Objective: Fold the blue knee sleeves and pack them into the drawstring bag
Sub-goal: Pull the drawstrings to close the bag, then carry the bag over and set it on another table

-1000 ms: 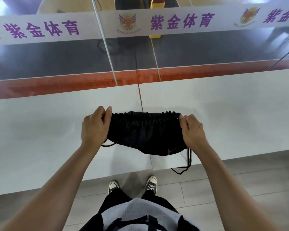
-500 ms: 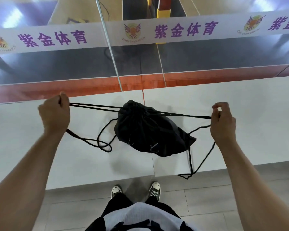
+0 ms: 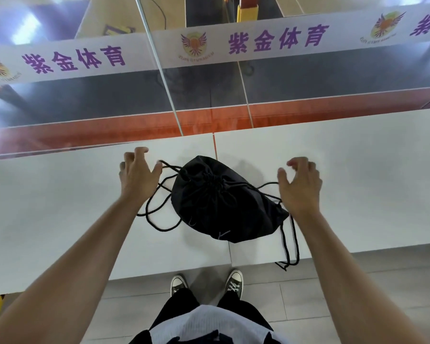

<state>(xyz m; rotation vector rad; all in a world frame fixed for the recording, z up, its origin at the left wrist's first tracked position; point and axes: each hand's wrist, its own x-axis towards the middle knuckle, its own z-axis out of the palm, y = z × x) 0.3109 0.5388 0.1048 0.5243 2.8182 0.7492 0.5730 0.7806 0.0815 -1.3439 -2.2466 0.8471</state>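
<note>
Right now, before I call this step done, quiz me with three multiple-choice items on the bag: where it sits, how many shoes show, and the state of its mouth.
1. Where does the drawstring bag lie?
A. On the white table, between the hands
B. On the floor by the shoes
C. Hanging from the left hand

2. How many shoes are visible?
A. One
B. Two
C. None

3. What state is the bag's mouth in?
A. Wide open
B. Cinched shut
C. Turned inside out

Answers: 1 A, it rests on the tabletop with the right hand on its other side; 2 B, a pair shows below the table edge; 3 B, the fabric bunches tightly at the cord.
</note>
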